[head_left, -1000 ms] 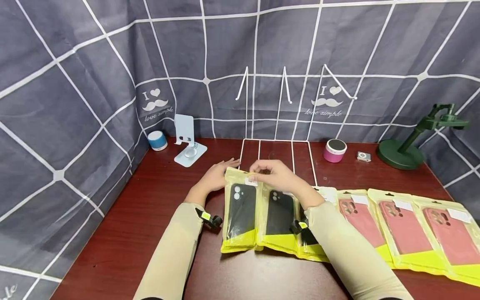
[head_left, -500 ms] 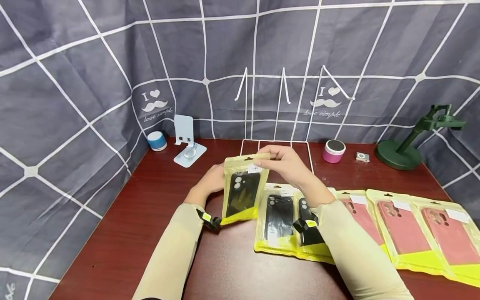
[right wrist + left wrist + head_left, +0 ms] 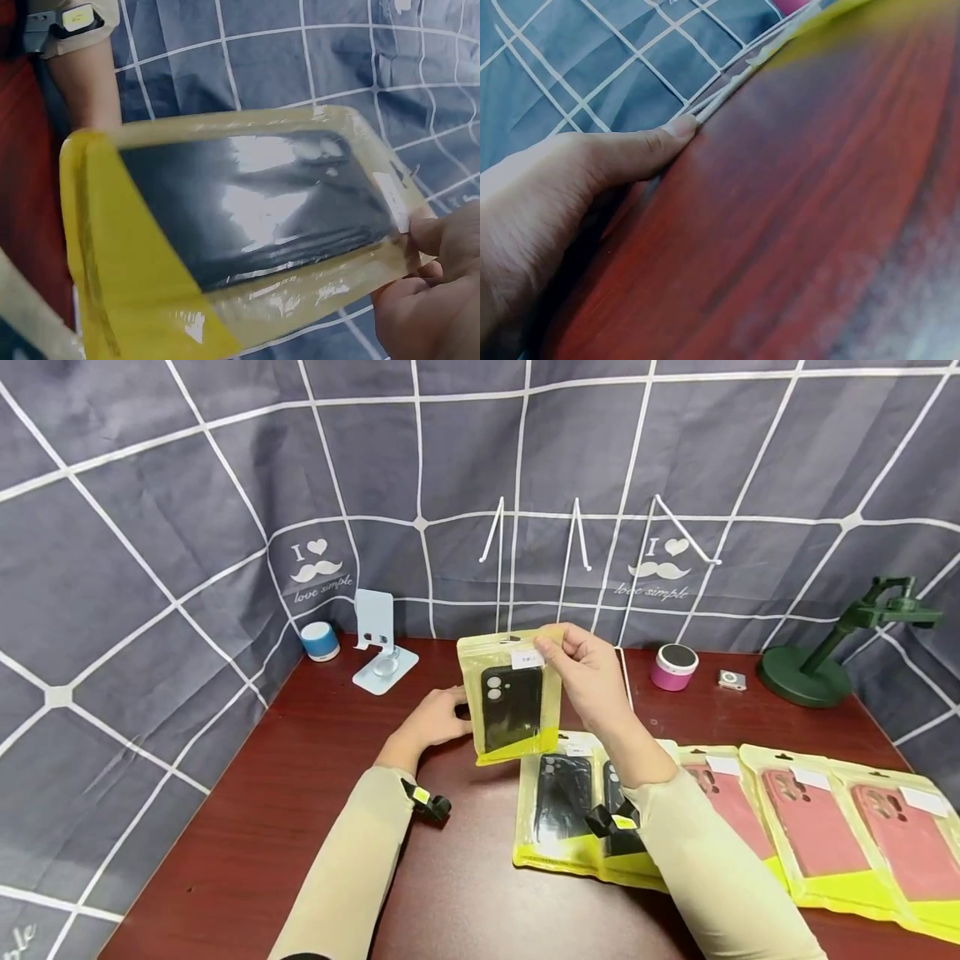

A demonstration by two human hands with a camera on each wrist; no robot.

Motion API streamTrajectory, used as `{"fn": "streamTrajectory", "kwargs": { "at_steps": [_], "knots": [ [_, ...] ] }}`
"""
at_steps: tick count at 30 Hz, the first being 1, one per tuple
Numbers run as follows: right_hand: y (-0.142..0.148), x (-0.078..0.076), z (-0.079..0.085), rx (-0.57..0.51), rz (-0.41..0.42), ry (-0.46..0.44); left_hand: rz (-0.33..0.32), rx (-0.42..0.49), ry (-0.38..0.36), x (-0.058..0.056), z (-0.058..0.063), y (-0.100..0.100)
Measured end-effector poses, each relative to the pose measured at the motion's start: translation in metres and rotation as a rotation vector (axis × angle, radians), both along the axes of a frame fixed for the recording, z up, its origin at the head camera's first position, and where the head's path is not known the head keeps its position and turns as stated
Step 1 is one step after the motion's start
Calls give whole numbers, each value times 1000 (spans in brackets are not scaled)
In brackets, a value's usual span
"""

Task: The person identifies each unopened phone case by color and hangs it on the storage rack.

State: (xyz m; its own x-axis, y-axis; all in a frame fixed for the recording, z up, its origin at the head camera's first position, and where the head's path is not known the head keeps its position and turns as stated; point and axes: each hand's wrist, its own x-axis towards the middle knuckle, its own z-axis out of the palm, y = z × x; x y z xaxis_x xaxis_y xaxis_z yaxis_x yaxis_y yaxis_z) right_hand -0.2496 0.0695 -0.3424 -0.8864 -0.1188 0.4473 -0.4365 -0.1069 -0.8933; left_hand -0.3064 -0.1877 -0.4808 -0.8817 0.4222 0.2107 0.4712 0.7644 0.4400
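Right grip (image 3: 592,681): you pinch the upper right corner of the bagged black phone case (image 3: 512,702) between thumb and fingers.
Bag position: lower edge raised off the tabletop (image 3: 255,827).
Left grip (image 3: 435,720): near the bag's left edge, partly hidden; you cannot tell how far its fingers part or what they hold.
Right boundary: row of bagged cases (image 3: 813,818) lying flat.
Rear boundary: white wire rack (image 3: 499,568).
Left margin: tabletop surface extends past your left sleeve (image 3: 348,860); pale blue phone stand (image 3: 375,618) well apart from the bag.

3 blk pkgs (image 3: 513,708), 3 pink pkgs (image 3: 813,822), 2 hands (image 3: 596,685)
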Motion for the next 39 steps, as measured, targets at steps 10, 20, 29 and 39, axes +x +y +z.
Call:
{"fn": "streamTrajectory", "kwargs": {
  "at_steps": [10,20,29,39],
  "knots": [
    [-19,-3,34,-94,-74,60,55,45,1,3,3,4],
    [-40,-19,56,-166,-88,108,84,57,-58,8,-2,3],
    [-45,-25,66,-133,-149,163,96,97,-83,7,-1,5],
    [-46,-34,67,-92,-223,141,79,79,-80,7,-2,4]
  ]
}}
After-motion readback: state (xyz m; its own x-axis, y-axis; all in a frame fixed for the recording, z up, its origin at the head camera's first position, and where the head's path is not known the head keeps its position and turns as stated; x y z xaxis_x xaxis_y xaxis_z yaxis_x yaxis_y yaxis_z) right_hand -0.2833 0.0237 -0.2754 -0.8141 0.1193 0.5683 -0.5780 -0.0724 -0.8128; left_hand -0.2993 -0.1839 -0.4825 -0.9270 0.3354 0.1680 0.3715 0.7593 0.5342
